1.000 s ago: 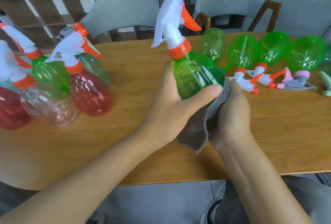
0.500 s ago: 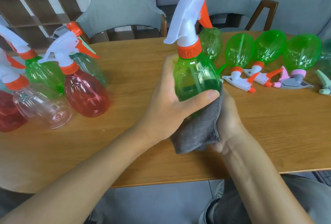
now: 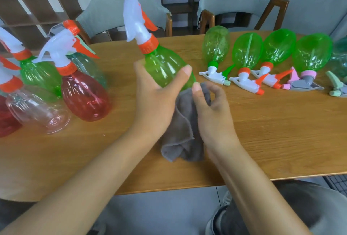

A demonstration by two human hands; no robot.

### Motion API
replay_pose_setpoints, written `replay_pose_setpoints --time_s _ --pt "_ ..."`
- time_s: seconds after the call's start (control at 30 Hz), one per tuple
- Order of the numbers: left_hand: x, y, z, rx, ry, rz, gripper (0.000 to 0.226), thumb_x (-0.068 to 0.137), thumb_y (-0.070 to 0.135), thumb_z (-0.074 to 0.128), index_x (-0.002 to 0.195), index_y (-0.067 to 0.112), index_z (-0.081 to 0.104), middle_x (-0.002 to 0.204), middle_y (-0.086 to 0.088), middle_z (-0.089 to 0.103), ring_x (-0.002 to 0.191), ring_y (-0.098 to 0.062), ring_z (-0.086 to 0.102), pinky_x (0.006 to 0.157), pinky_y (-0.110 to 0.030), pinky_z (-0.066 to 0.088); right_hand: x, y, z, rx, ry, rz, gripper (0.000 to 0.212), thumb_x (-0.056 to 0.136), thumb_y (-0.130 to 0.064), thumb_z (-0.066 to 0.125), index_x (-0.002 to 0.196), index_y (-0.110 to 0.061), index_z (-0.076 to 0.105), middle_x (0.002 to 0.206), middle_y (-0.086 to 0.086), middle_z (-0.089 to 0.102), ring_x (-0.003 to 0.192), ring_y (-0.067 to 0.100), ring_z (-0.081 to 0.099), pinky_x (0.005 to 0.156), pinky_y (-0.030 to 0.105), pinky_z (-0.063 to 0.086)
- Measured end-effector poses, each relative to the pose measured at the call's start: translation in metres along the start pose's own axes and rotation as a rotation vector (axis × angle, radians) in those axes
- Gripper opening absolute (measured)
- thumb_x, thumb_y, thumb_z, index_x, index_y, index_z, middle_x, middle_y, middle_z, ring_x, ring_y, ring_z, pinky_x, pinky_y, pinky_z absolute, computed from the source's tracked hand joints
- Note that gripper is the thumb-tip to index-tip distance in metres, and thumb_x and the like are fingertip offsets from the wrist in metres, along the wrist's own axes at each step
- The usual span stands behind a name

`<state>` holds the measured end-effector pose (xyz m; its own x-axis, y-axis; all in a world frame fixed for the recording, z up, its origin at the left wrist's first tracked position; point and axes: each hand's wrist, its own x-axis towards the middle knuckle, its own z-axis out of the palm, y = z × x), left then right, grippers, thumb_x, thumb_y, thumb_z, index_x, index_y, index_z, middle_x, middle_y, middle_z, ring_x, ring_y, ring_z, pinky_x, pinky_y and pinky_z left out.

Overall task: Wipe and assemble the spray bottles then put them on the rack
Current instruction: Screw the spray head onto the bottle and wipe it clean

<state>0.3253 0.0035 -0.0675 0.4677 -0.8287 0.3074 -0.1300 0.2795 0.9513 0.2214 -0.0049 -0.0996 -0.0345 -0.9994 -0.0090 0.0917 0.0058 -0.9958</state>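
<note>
My left hand [image 3: 154,95] grips the assembled green bottle [image 3: 165,67]; my right hand [image 3: 212,111] pinches the cloth [image 3: 184,122]. Several bottles at frame left look finished; four at upper right await wiping.

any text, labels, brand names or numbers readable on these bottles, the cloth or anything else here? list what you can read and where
None: no readable text in this view.
Green spray bottle held by the left hand: plain plastic, no label.
Grey cloth in the right hand: no tag visible.
Red bottle and clear bottle on the left: no print.
Row of green bottles lying on the table: no print or stickers.
</note>
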Motion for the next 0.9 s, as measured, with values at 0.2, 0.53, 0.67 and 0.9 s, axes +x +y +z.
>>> replay_pose_setpoints --time_s 0.2,0.53,0.67,0.9 --pt "0.011 -0.006 -0.02 -0.066 0.016 -0.217 0.071 0.06 0.053 0.082 0.114 0.022 0.049 0.115 -0.004 0.07 0.107 -0.022 0.071 0.098 -0.055 0.055 0.017 -0.007 -0.021 -0.086 0.045 0.051 0.028 0.095 -0.034 0.06 0.097 -0.008 0.071 0.098 0.014 0.075 0.101 0.03 0.07 0.096 0.048 0.055" --pt "0.006 -0.005 -0.014 -0.263 0.017 -0.336 0.083 0.061 0.059 0.082 0.119 0.016 0.042 0.128 -0.019 0.065 0.112 -0.033 0.071 0.096 -0.058 0.056 -0.012 -0.017 -0.004 0.038 -0.034 -0.004 0.05 0.111 -0.036 0.042 0.074 -0.01 0.063 0.064 -0.01 0.066 0.063 0.006 0.061 0.067 0.025 0.047" --pt "0.011 -0.002 -0.011 -0.237 0.087 -0.238 0.086 0.061 0.072 0.084 0.114 0.021 0.04 0.129 -0.016 0.06 0.117 -0.033 0.067 0.097 -0.06 0.053 -0.028 -0.006 0.007 -0.122 -0.23 -0.143 0.033 0.11 -0.03 0.042 0.088 -0.017 0.063 0.064 -0.007 0.061 0.055 0.005 0.056 0.056 0.024 0.052" --pt "0.016 -0.011 -0.021 -0.17 0.007 -0.214 0.082 0.064 0.071 0.081 0.115 0.022 0.04 0.135 -0.017 0.058 0.121 -0.029 0.065 0.101 -0.056 0.052 -0.009 -0.004 -0.01 -0.472 -0.091 -0.368 0.023 0.097 -0.005 0.056 0.105 -0.019 0.072 0.097 -0.01 0.076 0.092 0.011 0.067 0.082 0.022 0.049"
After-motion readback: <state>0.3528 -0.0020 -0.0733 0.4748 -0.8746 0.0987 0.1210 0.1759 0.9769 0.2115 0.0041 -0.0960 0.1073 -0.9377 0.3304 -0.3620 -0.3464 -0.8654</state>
